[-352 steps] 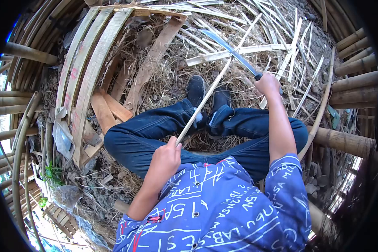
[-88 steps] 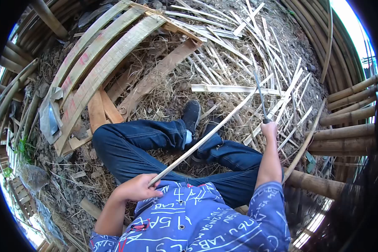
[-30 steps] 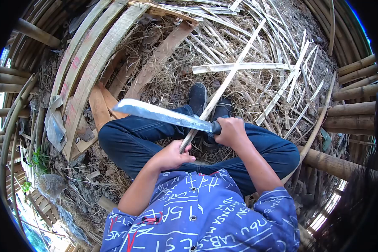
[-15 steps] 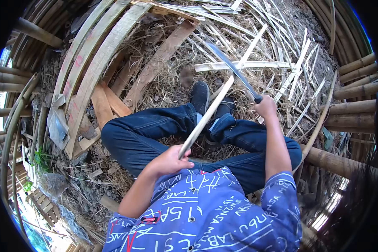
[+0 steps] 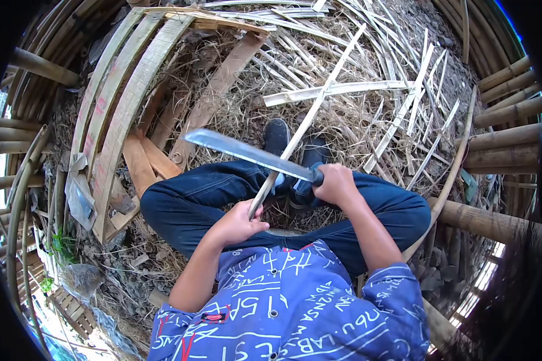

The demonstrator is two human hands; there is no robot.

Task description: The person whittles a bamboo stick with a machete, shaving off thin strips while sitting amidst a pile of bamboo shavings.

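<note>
My left hand [image 5: 241,224] is closed round the lower end of a long pale strip [image 5: 310,114], which points up and away to the right between my shoes. In my right hand [image 5: 336,183] is the dark handle of a long knife [image 5: 247,153]. Its blade lies across the strip a little above my left hand, with the tip pointing left over my thigh. Whether blade and strip touch is hard to tell.
A slatted wooden frame [image 5: 126,84] leans at the left, with brown boards [image 5: 220,90] beside it. Cut strips [image 5: 337,90] lie scattered ahead and to the right. Bamboo poles [image 5: 503,156] line the right side. My crossed legs [image 5: 193,192] and shoes [image 5: 277,137] are below the strip.
My right hand has come down and left, bringing the knife from far up the strip to near my left hand. The blade has swung to point left.
</note>
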